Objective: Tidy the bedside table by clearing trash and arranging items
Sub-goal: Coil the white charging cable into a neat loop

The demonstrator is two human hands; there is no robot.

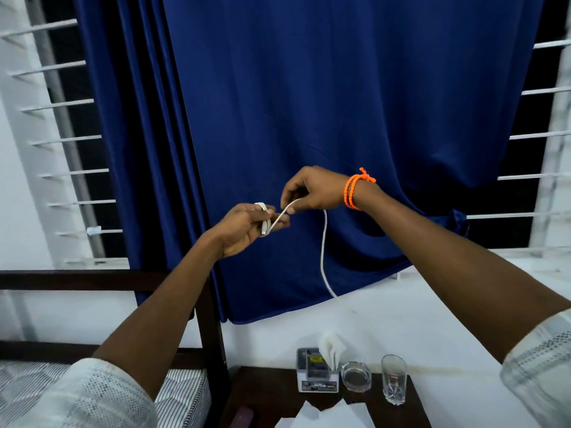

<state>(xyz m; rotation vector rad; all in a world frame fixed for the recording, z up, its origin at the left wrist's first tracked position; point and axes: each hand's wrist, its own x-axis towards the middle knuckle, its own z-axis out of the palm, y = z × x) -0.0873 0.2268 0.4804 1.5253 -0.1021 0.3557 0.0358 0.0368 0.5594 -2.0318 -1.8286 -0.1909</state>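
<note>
Above one table (265, 393), two hands (244, 230) (312, 189) grip one cable (323, 242).

The one camera sits on my head, wide-angled, facing the blue curtain (340, 103) and window bars straight ahead. My raised hands fall close in mid-frame. The counter (262, 393) beneath lies at the bottom edge, cropped, with the bed (182, 393) at lower left.

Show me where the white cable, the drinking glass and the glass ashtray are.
white cable (323, 242): head view, on the hanging stretch below the right hand.
drinking glass (393, 379): head view, on its side wall.
glass ashtray (355, 379): head view, on its rim.
</note>
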